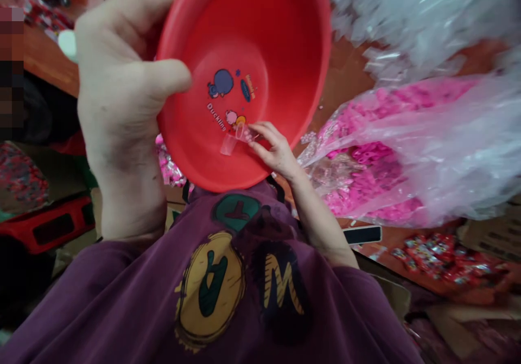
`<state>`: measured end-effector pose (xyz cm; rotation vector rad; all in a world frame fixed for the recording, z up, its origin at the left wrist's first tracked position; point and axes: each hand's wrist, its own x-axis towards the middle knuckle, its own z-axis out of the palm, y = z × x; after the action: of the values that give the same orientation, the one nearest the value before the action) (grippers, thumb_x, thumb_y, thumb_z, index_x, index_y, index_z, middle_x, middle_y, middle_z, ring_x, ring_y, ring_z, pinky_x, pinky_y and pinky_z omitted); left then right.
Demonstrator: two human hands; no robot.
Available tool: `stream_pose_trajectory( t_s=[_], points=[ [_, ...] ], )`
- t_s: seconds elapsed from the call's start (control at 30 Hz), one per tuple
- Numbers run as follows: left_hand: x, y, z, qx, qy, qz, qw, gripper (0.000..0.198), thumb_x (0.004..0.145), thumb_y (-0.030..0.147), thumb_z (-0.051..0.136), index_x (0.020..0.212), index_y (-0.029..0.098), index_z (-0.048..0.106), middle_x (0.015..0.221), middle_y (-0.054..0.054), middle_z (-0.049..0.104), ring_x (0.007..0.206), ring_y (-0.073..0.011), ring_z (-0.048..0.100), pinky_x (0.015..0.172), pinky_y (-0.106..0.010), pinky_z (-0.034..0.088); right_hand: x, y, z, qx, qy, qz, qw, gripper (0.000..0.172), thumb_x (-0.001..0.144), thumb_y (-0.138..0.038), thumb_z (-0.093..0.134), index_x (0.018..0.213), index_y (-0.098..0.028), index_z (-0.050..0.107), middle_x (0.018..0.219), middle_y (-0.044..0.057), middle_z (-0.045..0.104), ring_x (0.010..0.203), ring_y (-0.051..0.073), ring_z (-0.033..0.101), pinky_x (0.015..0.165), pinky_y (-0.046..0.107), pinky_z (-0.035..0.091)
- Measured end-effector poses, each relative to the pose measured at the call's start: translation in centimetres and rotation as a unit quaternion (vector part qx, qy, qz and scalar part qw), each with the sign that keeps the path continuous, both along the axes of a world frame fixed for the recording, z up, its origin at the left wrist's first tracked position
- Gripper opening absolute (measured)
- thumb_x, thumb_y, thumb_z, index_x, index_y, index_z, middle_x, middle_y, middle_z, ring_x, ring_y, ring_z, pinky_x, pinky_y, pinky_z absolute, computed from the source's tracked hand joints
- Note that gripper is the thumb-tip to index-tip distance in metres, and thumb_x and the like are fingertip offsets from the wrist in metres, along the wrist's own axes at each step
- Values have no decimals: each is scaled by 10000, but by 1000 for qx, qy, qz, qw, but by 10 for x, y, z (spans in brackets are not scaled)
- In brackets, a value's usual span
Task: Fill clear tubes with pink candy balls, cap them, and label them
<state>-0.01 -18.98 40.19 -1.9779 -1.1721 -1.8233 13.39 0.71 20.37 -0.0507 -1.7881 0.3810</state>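
The left hand grips a red bowl at its side, thumb lapped over the rim and the other fingers mostly hidden behind the wall. The right hand reaches inside, pinching a small clear tube between thumb and fingertips, with tiny pale beads showing at the pinch. A second clear piece lies at the tube's lower left; whether the two touch, I cannot tell. The tube looks light, thin-walled and rather slick (a hard squeeze might dent it or send it skidding), so a gentle hold on its side, clear of the open mouth, should suit. The bowl seems light and fairly stiff, best taken by the rim, and its tilt could let loose pieces slide.

Below is a purple shirt. To the right, on the brown surface, lie a clear bag of pink pieces, a dark slab and red packets.
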Motion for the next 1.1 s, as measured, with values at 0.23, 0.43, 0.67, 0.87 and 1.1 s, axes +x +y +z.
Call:
stream_pose_trajectory(
  t_s=[0.23, 0.43, 0.67, 0.87, 1.1],
  points=[
    [2, 38, 38, 103, 7, -85, 991, 453, 635, 289, 761, 1076, 254, 860, 985, 65, 783, 979, -238, 711, 1065, -527, 585, 48, -10, 1, -123, 219, 9, 968, 454, 970, -433, 720, 1406, -325, 647, 1345, 76, 691, 1172, 212, 702, 1088, 463, 610],
    [33, 107, 79, 121, -79, -158, 977, 314, 519, 112, 619, 810, 100, 738, 732, 31, 626, 710, -110, 554, 766, -298, 541, 86, -11, -19, -227, 330, 18, 916, 524, 897, -410, 801, 1397, -344, 659, 1312, 59, 732, 1177, 201, 710, 1129, 462, 598],
    [115, 234, 106, 62, -205, -110, 971, 280, 611, -54, 552, 781, 168, 534, 729, 43, 505, 677, -112, 515, 640, -243, 417, 87, -23, -54, -319, 384, -10, 866, 498, 837, -438, 839, 1288, -262, 724, 1254, 92, 765, 1136, 230, 742, 1106, 466, 613],
    [146, 332, 124, 50, -205, -1, 977, 278, 875, 80, 655, 761, 213, 439, 836, 9, 526, 828, -144, 561, 808, -269, 464, 79, -40, -96, -393, 411, -17, 822, 544, 815, -477, 862, 1280, -235, 718, 1208, 100, 768, 1124, 231, 752, 1095, 444, 620],
    [118, 389, 145, 75, -184, 145, 969, 318, 1027, 137, 577, 838, 240, 343, 1127, -82, 563, 1197, -184, 581, 1106, -288, 411, 71, -48, -144, -453, 441, -38, 774, 558, 818, -500, 861, 1296, -250, 715, 1211, 100, 785, 1117, 233, 772, 1071, 428, 632]
  ],
)
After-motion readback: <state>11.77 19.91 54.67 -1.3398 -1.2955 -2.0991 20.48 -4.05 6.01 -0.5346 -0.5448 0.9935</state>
